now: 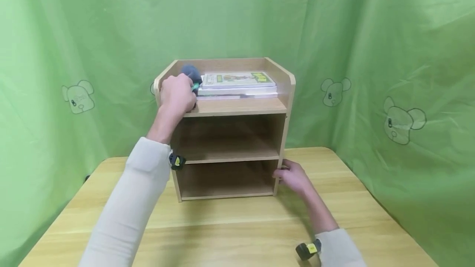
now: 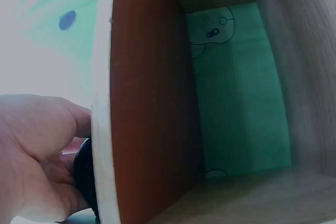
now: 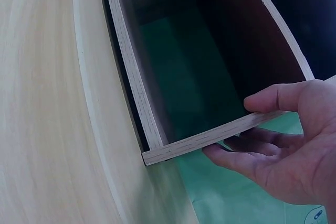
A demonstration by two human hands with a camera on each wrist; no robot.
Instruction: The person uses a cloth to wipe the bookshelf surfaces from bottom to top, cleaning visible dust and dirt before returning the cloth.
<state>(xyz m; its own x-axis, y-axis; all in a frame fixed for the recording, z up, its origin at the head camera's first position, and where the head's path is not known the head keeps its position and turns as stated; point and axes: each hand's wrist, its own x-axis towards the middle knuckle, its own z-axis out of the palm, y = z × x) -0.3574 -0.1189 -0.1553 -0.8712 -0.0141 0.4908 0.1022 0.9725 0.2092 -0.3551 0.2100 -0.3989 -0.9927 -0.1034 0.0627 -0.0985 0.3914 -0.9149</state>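
A light-wood desktop shelf [image 1: 237, 159] stands on the table, with a raised rim round its top. At the left of that top my left hand [image 1: 177, 92] holds a dark object with a rounded blue-grey top [image 1: 191, 72] and a bit of teal. In the left wrist view, fingers curl round its black part [image 2: 85, 177], close to the shelf's edge; I cannot tell its kind. My right hand [image 3: 283, 140] pinches the lower right side panel [image 3: 220, 132], thumb inside and fingers outside. Beside the left hand lies a stack of books [image 1: 237, 85].
Two compartments, one above the other, open toward me below the top board [image 1: 237, 107]. The wooden table [image 1: 237, 234] extends in front and to both sides. Green curtains [image 1: 122, 24] with cartoon animals hang behind and at both sides.
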